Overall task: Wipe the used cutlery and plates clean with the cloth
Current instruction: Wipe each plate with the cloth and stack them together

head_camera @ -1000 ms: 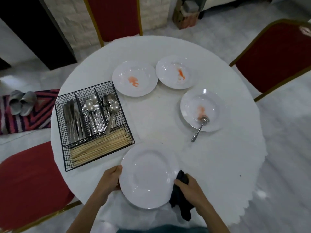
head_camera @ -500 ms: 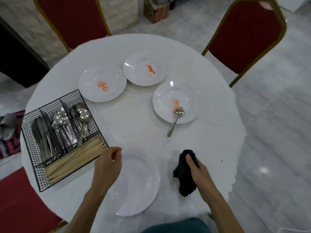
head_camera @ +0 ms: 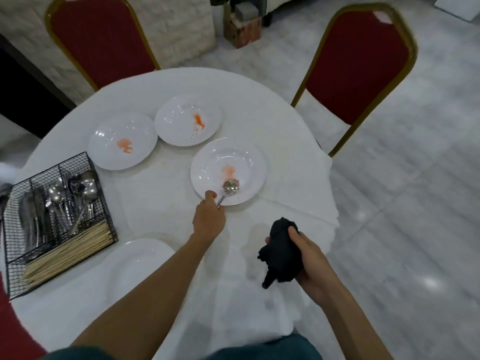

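Observation:
My left hand (head_camera: 209, 216) reaches across the white table and grips the handle of a dirty spoon (head_camera: 230, 189), whose bowl lies in a white plate (head_camera: 249, 162) smeared with orange sauce. My right hand (head_camera: 310, 258) holds a bunched black cloth (head_camera: 281, 254) above the table's near right edge. Two more stained plates sit farther back, one at left (head_camera: 109, 152) and one at centre (head_camera: 176, 126). A clean white plate (head_camera: 137, 263) lies near me, left of my left forearm.
A black wire caddy (head_camera: 15, 229) with spoons, other cutlery and wooden chopsticks stands at the table's left edge. Red chairs with gold frames stand behind the table (head_camera: 101, 40) and to its right (head_camera: 361, 63). The white tablecloth (head_camera: 298, 178) hangs over the edge.
My left hand left the near plate, reached forward and took the spoon's handle. My right hand lifted the cloth slightly. The view shifted right and forward.

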`<state>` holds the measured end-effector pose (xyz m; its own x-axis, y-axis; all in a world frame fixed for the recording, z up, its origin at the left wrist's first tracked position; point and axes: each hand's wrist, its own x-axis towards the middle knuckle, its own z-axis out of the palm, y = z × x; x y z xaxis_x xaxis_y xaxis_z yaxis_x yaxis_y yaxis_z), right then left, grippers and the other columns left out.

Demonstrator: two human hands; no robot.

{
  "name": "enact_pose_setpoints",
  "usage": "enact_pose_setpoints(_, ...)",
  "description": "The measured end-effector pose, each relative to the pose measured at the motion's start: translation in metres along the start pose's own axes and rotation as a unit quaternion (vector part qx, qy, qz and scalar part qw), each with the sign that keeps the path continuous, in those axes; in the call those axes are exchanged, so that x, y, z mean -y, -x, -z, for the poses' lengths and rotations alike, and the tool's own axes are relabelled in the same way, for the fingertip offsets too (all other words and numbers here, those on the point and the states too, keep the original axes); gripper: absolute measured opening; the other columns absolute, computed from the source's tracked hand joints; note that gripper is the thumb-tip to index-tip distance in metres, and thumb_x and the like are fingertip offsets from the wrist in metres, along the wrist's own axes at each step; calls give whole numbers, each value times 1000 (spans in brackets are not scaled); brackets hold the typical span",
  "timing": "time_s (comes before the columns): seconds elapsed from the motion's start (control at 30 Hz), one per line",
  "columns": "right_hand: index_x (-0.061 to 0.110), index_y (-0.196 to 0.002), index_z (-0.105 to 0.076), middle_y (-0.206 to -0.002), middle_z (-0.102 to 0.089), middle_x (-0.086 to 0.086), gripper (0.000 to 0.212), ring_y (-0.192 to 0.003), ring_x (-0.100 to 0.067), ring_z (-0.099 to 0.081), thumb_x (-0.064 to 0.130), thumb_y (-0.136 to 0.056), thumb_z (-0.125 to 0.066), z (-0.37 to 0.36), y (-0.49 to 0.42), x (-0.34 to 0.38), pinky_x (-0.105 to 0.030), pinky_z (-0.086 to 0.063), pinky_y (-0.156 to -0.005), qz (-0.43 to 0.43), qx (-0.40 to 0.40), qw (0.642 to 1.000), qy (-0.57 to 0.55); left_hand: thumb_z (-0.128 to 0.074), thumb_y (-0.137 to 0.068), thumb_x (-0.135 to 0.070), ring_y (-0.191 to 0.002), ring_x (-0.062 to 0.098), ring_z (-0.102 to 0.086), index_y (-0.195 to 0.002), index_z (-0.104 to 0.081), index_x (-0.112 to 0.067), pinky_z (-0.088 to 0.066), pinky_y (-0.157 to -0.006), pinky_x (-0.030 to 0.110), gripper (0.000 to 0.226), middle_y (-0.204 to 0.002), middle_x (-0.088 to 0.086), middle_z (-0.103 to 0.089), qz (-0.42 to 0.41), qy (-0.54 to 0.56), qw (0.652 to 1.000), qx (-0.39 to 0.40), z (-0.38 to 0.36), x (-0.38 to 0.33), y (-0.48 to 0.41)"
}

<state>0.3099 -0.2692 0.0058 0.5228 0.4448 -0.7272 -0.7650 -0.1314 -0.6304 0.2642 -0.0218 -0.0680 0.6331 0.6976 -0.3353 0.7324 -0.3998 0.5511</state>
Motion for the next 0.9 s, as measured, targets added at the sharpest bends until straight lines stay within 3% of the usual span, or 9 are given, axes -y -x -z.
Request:
enact_pose_setpoints(0.1,14,-124,-66,-115,-75,-16,44,-103,-40,-68,46,-104,-42,27,8,15,-55,-46,-92,-15,11,997,-78,-50,-97,-7,-94,41,-65,-112,-53,-6,-50,-76,42,15,-98,19,-69,8,8,1000,-16,-6,-11,9)
enact_pose_setpoints(0.23,10,-135,-61,-127,-69,-22,55,-119,-46,-63,49,-105,-37,52,8,22,-61,-42,-107,-23,6,982,-188,-40,-105,-15,-97,35,-63,-115,-55,-7,-42,-75,35,20,-99,14,-68,54,77,995,-44,7,-36,43)
enact_pose_setpoints(0.37,9,-111,-79,-121,-72,-19,64,-98,-34,-75,51,-106,-31,42,3,21,-60,-46,-93,-39,25,968,-247,-43,-105,-28,-71,18,-60,-101,-57,-22,-47,-65,36,16,-78,0,-66,64,186,981,-6,22,-55,97)
enact_pose_setpoints(0.47,5,-133,-63,-131,-66,-22,57,-115,-37,-66,46,-107,-32,5,-7,16,-55,-45,-101,-53,12,967,-249,-41,-106,-31,-59,10,-52,-101,-54,-25,-43,-57,28,15,-71,0,-61,55,226,971,48,17,-73,137)
enact_pose_setpoints(0.53,5,-136,-58,-127,-69,-20,52,-119,-36,-64,44,-107,-39,-26,-11,12,-52,-45,-108,-50,24,976,-213,-37,-106,-26,-56,8,-51,-100,-49,-22,-42,-53,22,14,-71,1,-59,43,214,973,78,7,-85,159)
enact_pose_setpoints(0.67,14,-125,-66,-117,-74,-16,34,-113,-33,-69,34,-107,-46,-64,-12,11,-51,-52,-103,-9,55,991,-121,-34,-108,-22,-57,8,-49,-100,-44,-21,-39,-49,17,12,-75,0,-57,43,222,972,69,14,-87,172)
enact_pose_setpoints(0.77,14,-124,-66,-115,-75,-16,24,-108,-35,-71,21,-104,-54,-69,-16,18,-49,-57,-93,45,64,995,-65,-35,-108,-31,-51,7,-39,-109,-45,-25,-34,-44,19,12,-68,0,-49,79,265,950,147,37,-82,171)
enact_pose_setpoints(0.9,22,-117,-69,-102,-78,-5,21,-95,-28,-75,19,-97,-66,-75,-17,26,-39,-62,-74,134,71,981,121,-37,-108,-33,-44,7,-29,-109,-48,-24,-24,-40,18,14,-59,-2,-41,120,315,914,226,66,-68,171)
